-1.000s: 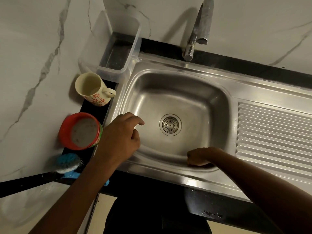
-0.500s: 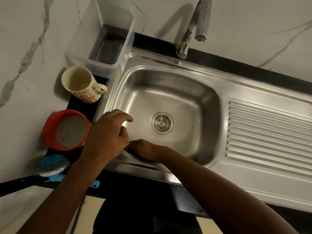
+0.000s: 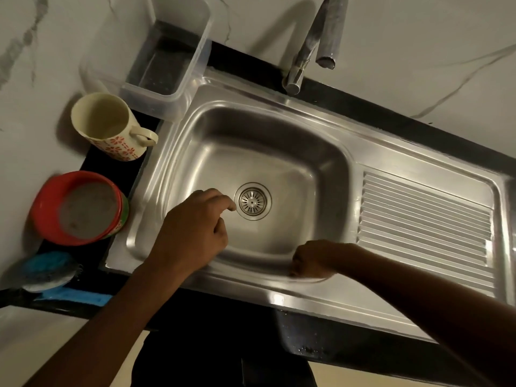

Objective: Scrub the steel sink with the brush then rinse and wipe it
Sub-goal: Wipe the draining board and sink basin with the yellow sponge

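The steel sink (image 3: 304,160) fills the middle of the view, with a round drain strainer (image 3: 252,201) in its floor. My left hand (image 3: 192,227) hovers over the basin's near left part, fingers loosely curled and index finger pointing toward the drain, holding nothing. My right hand (image 3: 315,258) is curled into a fist against the basin's near inner wall, below the front rim; nothing shows in it. The blue brush (image 3: 44,270) lies on the black counter at the far left, apart from both hands.
A curved tap (image 3: 315,43) stands behind the basin, with no water running. Left of the sink are a clear plastic tub (image 3: 195,65), a cream mug (image 3: 109,127) with red flowers and a red bowl (image 3: 81,208). A ribbed drainboard (image 3: 424,224) lies to the right.
My right hand slid left along the near wall to meet my left hand, then back right. My left hand moved slightly toward the drain.
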